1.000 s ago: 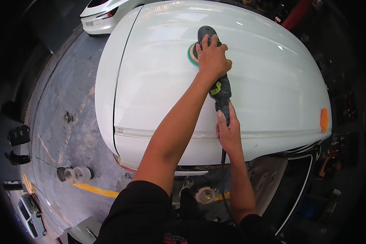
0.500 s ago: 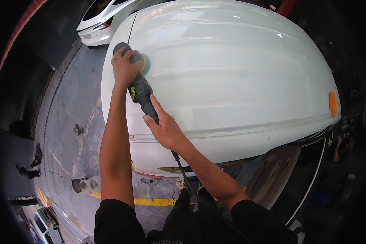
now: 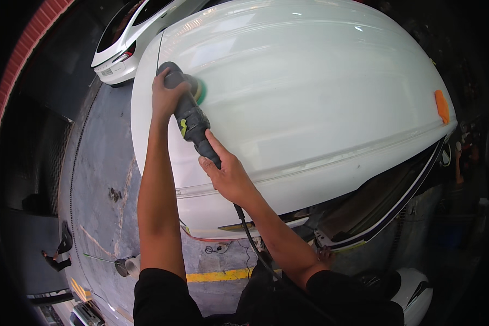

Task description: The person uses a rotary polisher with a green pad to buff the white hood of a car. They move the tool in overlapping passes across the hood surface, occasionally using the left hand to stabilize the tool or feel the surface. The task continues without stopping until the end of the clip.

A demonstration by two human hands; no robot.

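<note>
A big, shiny white car body panel (image 3: pixel 309 98) fills most of the view, curved & smooth, w/ light spots seen on its top. A black hand-held polishing machine (image 3: pixel 193 122) w/ a round green pad (image 3: pixel 200 89) at its head is held on the panel's left side, near the left edge. The pad is pressed flat on the white paint. The left hand (image 3: pixel 165 98) is wrapped over the top knob of the machine, fingers closed round it. The right hand (image 3: pixel 228 174) is closed tight on the black grip at the back end of the machine, thumb laid along the grip. So both hands are clamped on the same tool, one in front & one behind, a bit apart. A small yellow-green mark is seen on the machine's body, btw. the 2 hands. A black power cord (image 3: pixel 250 239) is seen hanging from the back of the grip, down past the right forearm. A small orange patch (image 3: pixel 442 106) is stuck at the panel's far right edge. A 2nd white car (image 3: pixel 125 46) is parked at the top left, well apart from the hands. Under the panel, a grey concrete floor (image 3: pixel 103 179) w/ a yellow painted line (image 3: pixel 217 275) is seen.
</note>
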